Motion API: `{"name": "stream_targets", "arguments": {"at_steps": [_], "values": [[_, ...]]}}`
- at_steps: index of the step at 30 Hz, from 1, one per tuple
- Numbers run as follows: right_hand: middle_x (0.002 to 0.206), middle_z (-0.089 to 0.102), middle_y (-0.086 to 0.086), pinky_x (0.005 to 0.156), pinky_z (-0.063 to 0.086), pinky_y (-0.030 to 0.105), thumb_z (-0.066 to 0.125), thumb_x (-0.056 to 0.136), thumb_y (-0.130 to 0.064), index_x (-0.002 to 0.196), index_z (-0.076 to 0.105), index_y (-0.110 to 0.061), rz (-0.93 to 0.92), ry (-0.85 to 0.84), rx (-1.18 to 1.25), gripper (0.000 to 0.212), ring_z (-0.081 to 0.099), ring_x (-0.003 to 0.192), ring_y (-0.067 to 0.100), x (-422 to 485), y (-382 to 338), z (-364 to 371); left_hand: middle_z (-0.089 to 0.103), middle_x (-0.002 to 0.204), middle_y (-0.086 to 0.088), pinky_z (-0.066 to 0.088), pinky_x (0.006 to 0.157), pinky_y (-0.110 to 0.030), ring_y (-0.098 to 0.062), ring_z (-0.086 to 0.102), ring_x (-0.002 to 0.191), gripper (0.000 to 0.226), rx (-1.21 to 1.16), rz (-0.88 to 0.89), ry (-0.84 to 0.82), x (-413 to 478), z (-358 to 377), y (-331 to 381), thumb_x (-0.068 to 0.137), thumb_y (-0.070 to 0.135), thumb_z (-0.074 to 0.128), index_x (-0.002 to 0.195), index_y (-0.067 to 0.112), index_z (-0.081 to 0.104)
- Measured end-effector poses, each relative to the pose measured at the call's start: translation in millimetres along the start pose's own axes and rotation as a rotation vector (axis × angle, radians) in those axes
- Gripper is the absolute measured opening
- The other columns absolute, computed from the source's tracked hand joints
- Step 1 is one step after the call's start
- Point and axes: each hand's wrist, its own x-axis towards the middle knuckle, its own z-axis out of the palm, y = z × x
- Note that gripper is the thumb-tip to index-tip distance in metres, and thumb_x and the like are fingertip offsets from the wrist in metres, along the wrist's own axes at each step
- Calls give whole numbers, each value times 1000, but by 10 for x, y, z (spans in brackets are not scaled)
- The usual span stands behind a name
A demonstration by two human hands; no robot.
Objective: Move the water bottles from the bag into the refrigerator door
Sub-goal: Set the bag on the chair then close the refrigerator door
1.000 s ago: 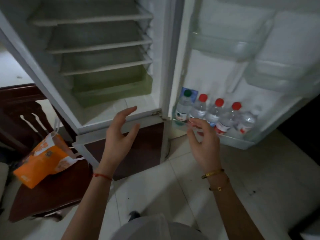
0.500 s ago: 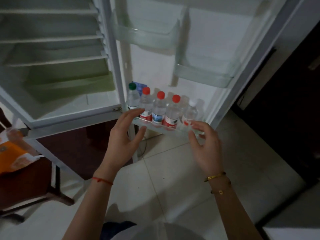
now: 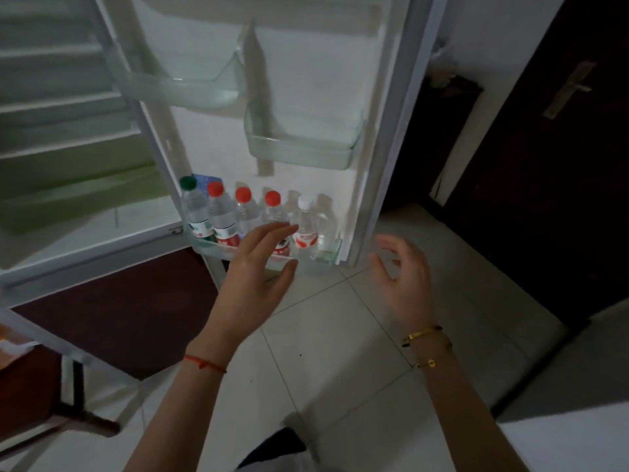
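Several water bottles stand upright in a row in the bottom shelf (image 3: 326, 258) of the open refrigerator door: a green-capped bottle (image 3: 192, 207) at the left, red-capped bottles (image 3: 218, 212) beside it, and a white-capped bottle (image 3: 305, 223) at the right. My left hand (image 3: 258, 270) hovers open just in front of the shelf, covering the lower part of one red-capped bottle. My right hand (image 3: 401, 274) is open, to the right of the shelf near the door's outer edge. Neither hand holds anything. A sliver of the orange bag (image 3: 8, 347) shows at the left edge.
Two empty clear door bins (image 3: 299, 153) sit higher up on the door. The refrigerator interior (image 3: 68, 137) with bare shelves is at the left. A dark wooden door (image 3: 544, 165) with a handle stands at the right. Below is pale tiled floor (image 3: 340, 352).
The view has swung right, and the bag has slid almost out of frame. My left hand has come in front of the bottles; my right hand has moved off the shelf to the right.
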Motion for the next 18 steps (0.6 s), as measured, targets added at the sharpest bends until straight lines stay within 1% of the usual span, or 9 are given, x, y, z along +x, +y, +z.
{"name": "stream_targets", "arguments": {"at_steps": [2, 4, 8, 11, 14, 16, 18], "values": [[106, 67, 6, 87, 51, 48, 55, 84, -31, 111, 65, -11, 20, 29, -4, 35, 61, 102, 26, 84, 79, -45, 56, 135, -2, 42, 109, -29, -16, 52, 127, 45, 10, 38, -10, 103, 79, 59, 89, 14, 65, 133, 15, 59], [107, 67, 7, 88, 51, 45, 53, 83, -33, 111, 65, -9, 37, 52, -18, 38, 60, 102, 27, 195, 139, -76, 57, 134, -1, 42, 108, -29, -17, 52, 127, 44, 30, 79, -13, 227, 142, 107, 90, 15, 64, 134, 15, 59], [116, 63, 8, 93, 46, 35, 55, 85, -30, 119, 62, -10, 90, 32, -41, 40, 55, 110, 26, 477, 245, -125, 52, 139, 2, 39, 110, -32, -16, 47, 130, 47, 108, 147, -26, 528, 251, 183, 90, 20, 62, 137, 18, 55], [125, 60, 8, 95, 39, 25, 56, 90, -30, 126, 58, -11, 106, 6, -41, 40, 53, 118, 25, 752, 295, -130, 49, 145, 1, 35, 111, -29, -18, 44, 131, 50, 185, 190, 2, 769, 314, 215, 90, 24, 61, 139, 19, 52], [138, 52, 8, 102, 30, 20, 52, 98, -25, 136, 51, -11, 113, -12, -55, 41, 45, 129, 24, 1026, 294, -87, 42, 152, 0, 31, 111, -30, -22, 39, 135, 57, 260, 206, 15, 984, 370, 241, 90, 27, 60, 145, 19, 46], [147, 44, 7, 107, 23, 22, 46, 101, -28, 144, 42, -13, 133, -45, -68, 46, 36, 137, 24, 1191, 298, -35, 37, 156, -1, 28, 110, -31, -23, 36, 136, 63, 322, 199, 19, 1090, 414, 241, 90, 27, 61, 149, 20, 40], [155, 33, 4, 113, 17, 24, 38, 103, -29, 150, 31, -15, 166, -94, -53, 49, 25, 144, 23, 1352, 308, 20, 33, 159, -2, 30, 108, -32, -24, 36, 134, 68, 356, 199, 20, 1170, 458, 229, 90, 27, 61, 152, 19, 35]]}}
